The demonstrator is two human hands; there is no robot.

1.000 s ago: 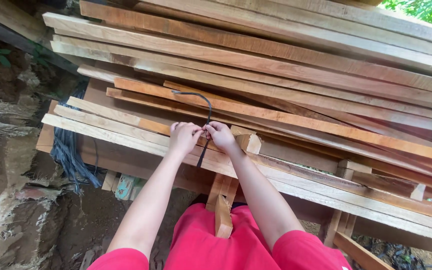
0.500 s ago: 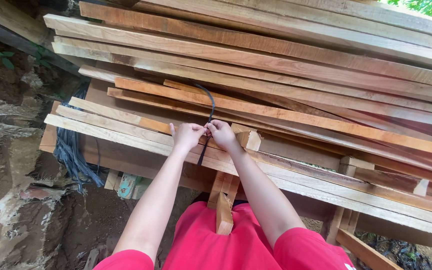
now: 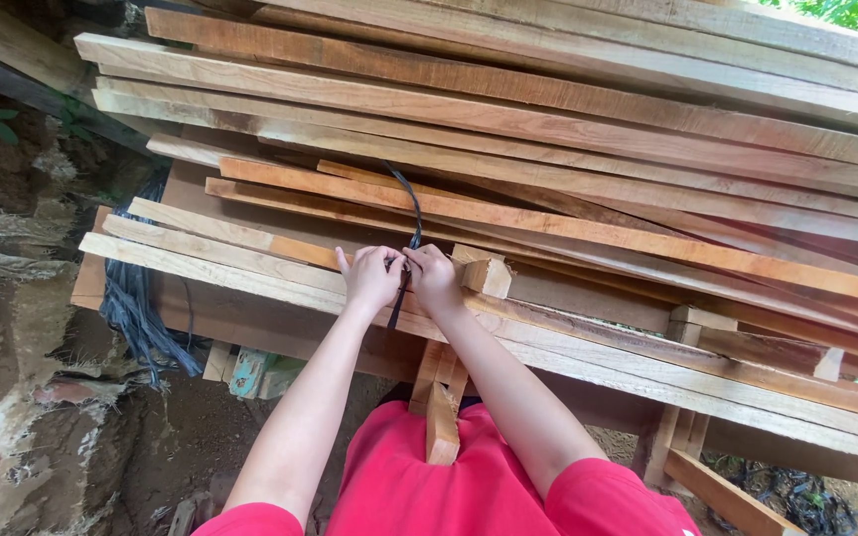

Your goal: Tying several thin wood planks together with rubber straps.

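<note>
- Our left hand (image 3: 371, 278) and right hand (image 3: 435, 280) meet, both pinched on a black strap (image 3: 412, 213).
- The strap crosses the plank stack (image 3: 568, 129) near its front edge.

Planks (image 3: 568, 129) lie stacked across a frame (image 3: 677, 397), long edges running left to right. Both hands meet at the near edge: left hand (image 3: 371, 278) just left of right hand (image 3: 435, 280). Strap (image 3: 411, 213) runs from between them up over the planks. Block (image 3: 487, 276) just right of the right hand. Netting (image 3: 136, 308) hangs below the stack's left end.
</note>
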